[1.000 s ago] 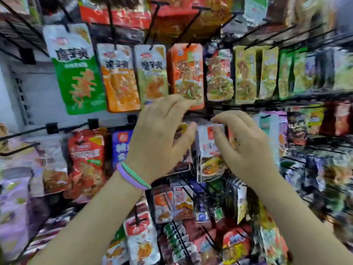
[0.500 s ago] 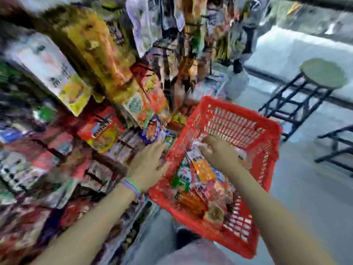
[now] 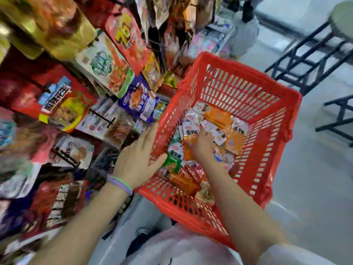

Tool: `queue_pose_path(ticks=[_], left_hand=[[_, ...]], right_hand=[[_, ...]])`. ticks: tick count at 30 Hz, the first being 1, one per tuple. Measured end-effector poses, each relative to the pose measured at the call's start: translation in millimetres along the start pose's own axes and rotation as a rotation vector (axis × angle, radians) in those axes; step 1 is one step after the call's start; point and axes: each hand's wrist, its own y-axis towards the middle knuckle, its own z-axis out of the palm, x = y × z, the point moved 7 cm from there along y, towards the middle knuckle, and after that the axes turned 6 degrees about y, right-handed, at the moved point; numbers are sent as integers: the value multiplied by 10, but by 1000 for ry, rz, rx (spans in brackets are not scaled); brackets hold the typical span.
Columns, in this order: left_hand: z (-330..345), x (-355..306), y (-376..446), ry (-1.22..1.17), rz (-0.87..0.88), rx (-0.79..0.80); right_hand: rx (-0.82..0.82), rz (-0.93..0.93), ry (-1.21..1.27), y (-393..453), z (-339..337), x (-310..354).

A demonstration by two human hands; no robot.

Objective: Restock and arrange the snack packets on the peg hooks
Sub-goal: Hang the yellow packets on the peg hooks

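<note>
A red plastic basket (image 3: 248, 88) with slotted walls sits low in front of the person, beside a rack of hanging snack packets (image 3: 107, 69) on the left. Loose snack packets (image 3: 219, 119) lie piled on the basket's bottom: orange ones, white ones with dark lettering, a green one (image 3: 174, 157) near the left wall, and red-orange ones toward the near corner.

The left hand (image 3: 137, 159) rests on the basket's left wall, fingers straight and spread along the outside of the rim, thumb pointing in over the edge toward the green packet. Its grip is spread and holds nothing. Purple and green bands (image 3: 120, 183) circle that wrist.

The right hand (image 3: 202, 148) reaches down into the basket and lies on the pile, its fingers bent down among the orange and white packets. Whether its grip pinches a packet cannot be told, since the fingertips are hidden in the pile and the picture is blurred.

On the rack, the hanging packets are mostly red, purple and cream, all blurred. To the right, a grey floor (image 3: 315, 178) shows, with a black-framed stool (image 3: 315, 50) well apart from the basket.
</note>
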Motion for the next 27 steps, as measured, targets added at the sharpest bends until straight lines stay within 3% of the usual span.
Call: queue_pose_path(ticks=[5, 10, 14, 17, 20, 22, 25, 27], left_hand=[[45, 28, -32, -8, -10, 44], [19, 45, -52, -10, -39, 45], [51, 94, -179, -83, -92, 65], [51, 110, -232, -91, -121, 72], [34, 105, -227, -105, -115, 68], [40, 110, -229, -123, -118, 68], [45, 109, -229, -139, -122, 59], [56, 114, -226, -154, -123, 55]], right_hand=[[21, 144, 148, 38, 118, -43], [40, 129, -155, -63, 186, 82], [52, 127, -176, -60, 182, 81], [99, 90, 46, 21, 143, 25], [54, 60, 416, -1, 34, 2], [25, 27, 529, -71, -5, 24], [172, 10, 596, -213, 215, 121], [325, 75, 766, -321, 478, 156]])
